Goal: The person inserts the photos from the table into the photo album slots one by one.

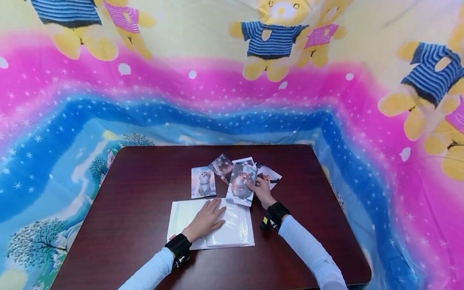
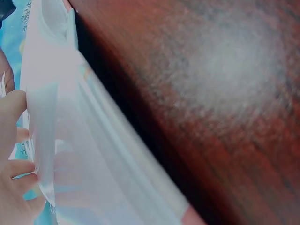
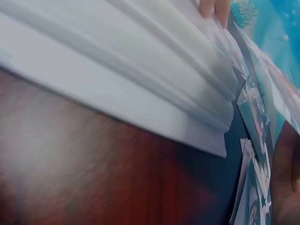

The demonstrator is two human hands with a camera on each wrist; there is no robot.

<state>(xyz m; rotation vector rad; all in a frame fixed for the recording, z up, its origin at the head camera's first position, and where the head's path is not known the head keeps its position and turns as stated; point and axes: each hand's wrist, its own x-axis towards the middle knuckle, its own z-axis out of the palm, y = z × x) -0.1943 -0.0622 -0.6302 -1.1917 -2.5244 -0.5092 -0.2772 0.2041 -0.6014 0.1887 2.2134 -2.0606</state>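
An open photo album (image 1: 235,229) with clear, glossy pockets lies on the table in front of the person. The left hand (image 1: 206,219) rests on its pages with fingers spread; in the left wrist view its fingers (image 2: 21,180) lie along the clear sleeve (image 2: 61,140). Between thumb and fingers, the right hand (image 1: 264,192) pinches a hamster photo card (image 1: 240,185) by its right side. The card's lower end overlaps the album's top edge in the head view. In the right wrist view, the album's page edges (image 3: 140,84) fill the upper left.
A kitten photo card (image 1: 204,183) lies just above the album. Behind the held card are a dark animal photo (image 1: 221,166) and another photo card (image 1: 273,175), partly covered. The brown table (image 1: 145,173) meets a patterned cloth backdrop (image 1: 217,88) at its far edge.
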